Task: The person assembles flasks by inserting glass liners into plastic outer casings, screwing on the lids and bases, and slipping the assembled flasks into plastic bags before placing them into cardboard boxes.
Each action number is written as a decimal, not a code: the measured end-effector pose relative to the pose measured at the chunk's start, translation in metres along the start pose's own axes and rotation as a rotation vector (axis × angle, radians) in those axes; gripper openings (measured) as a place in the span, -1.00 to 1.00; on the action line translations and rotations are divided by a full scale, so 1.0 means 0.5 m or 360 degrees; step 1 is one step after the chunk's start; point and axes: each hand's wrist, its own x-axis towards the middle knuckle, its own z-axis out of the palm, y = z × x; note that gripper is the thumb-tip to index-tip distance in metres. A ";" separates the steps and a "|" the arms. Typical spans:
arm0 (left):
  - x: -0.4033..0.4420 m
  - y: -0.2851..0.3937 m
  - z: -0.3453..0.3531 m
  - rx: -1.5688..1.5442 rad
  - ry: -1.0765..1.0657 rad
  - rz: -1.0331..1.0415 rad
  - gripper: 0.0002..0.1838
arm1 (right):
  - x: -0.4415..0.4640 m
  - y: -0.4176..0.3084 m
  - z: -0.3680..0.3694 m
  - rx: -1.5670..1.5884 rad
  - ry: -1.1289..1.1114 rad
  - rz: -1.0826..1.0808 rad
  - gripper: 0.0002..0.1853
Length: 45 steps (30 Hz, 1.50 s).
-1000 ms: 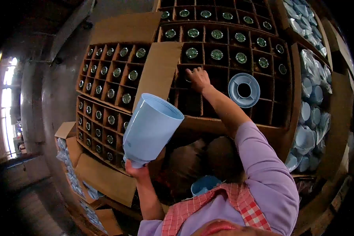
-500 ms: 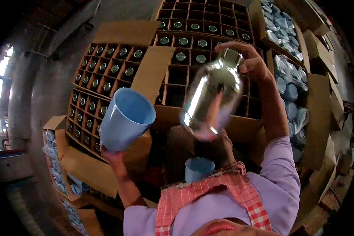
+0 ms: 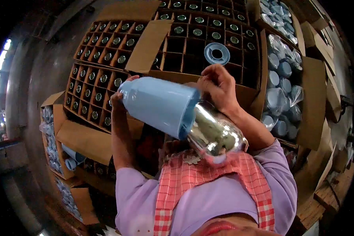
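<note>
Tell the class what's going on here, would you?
A person's left hand holds a blue casing by its narrow end. A silver bottle is at the casing's open end; how far in it sits is hard to tell. The right hand is beside that opening, blurred, so any touch on the bottle is unclear. Beyond, a blue ring lies on a divided carton, where round tops show in many compartments.
</note>
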 end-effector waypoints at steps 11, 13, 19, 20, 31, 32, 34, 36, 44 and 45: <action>-0.133 -0.181 -0.097 0.0114 -0.0070 0.0579 -0.41 | -0.039 0.083 -0.096 0.0581 0.0360 0.0090 -0.90; -0.128 -0.186 -0.094 -0.0113 -0.0019 0.0593 -0.45 | -0.083 0.066 -0.101 0.0365 0.0195 0.0174 -0.79; -0.126 -0.182 -0.086 0.0195 -0.0032 0.0721 -0.46 | -0.131 0.046 -0.041 -0.0341 -0.0122 -0.0360 -0.44; -0.117 -0.167 -0.052 0.0280 0.0043 0.0755 -0.45 | -0.129 0.049 -0.042 -0.0285 -0.0082 -0.0311 -0.41; -0.008 0.012 0.366 0.1144 0.0515 0.0790 0.08 | -0.088 0.232 -0.189 0.1156 0.0113 0.0221 -0.39; -0.001 0.013 0.389 0.1491 0.0496 0.1020 0.11 | -0.087 0.224 -0.176 0.1343 0.0166 0.0229 -0.39; 0.010 0.018 0.439 0.1741 0.0462 0.1359 0.08 | -0.078 0.195 -0.144 0.1505 0.0192 0.0197 -0.40; 0.007 0.020 0.473 0.1847 0.0411 0.1433 0.04 | -0.064 0.176 -0.120 0.1520 0.0144 0.0157 -0.41; 0.006 0.021 0.496 0.1802 0.0600 0.1294 0.12 | -0.060 0.177 -0.114 0.1575 0.0113 0.0105 -0.41; 0.006 0.019 0.497 0.1805 0.0605 0.1289 0.13 | -0.062 0.178 -0.116 0.1575 0.0118 0.0103 -0.41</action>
